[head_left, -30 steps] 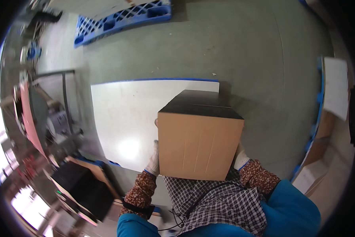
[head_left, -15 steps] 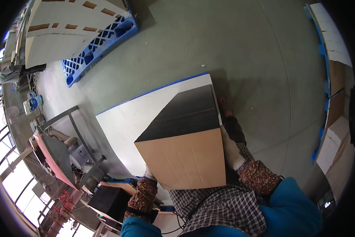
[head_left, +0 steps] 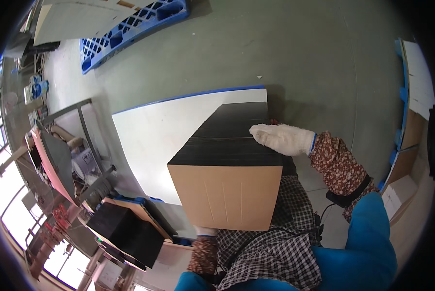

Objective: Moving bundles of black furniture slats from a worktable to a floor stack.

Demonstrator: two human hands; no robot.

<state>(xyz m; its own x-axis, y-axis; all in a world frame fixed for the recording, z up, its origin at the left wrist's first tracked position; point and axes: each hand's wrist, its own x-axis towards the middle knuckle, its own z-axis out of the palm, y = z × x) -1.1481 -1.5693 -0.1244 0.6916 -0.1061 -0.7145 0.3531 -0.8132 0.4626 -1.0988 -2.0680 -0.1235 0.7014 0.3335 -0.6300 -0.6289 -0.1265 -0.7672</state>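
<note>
A thick stack of cardboard sheets (head_left: 225,196) stands in front of me, brown on the face toward me and black along its upper side, where fine lines run between sheets. My right hand (head_left: 283,139), in a white knitted glove, lies on the black side near its right edge, fingers stretched out and close together. Below the lower left edge of the brown face, a bit of my gloved left hand (head_left: 205,231) shows. Its fingers are hidden by the stack. Beneath and beyond the stack is a white board (head_left: 144,140) with a blue far edge.
A blue plastic pallet (head_left: 130,36) bearing pale board is at the far left. Black blocks (head_left: 125,233) sit at the lower left, near a metal-framed machine (head_left: 89,145). More pallets with boards and a white box (head_left: 399,196) line the right side.
My right hand has moved from the stack's right side up onto its black side. My left hand has shifted from the left edge to below the brown face. The view has turned slightly.
</note>
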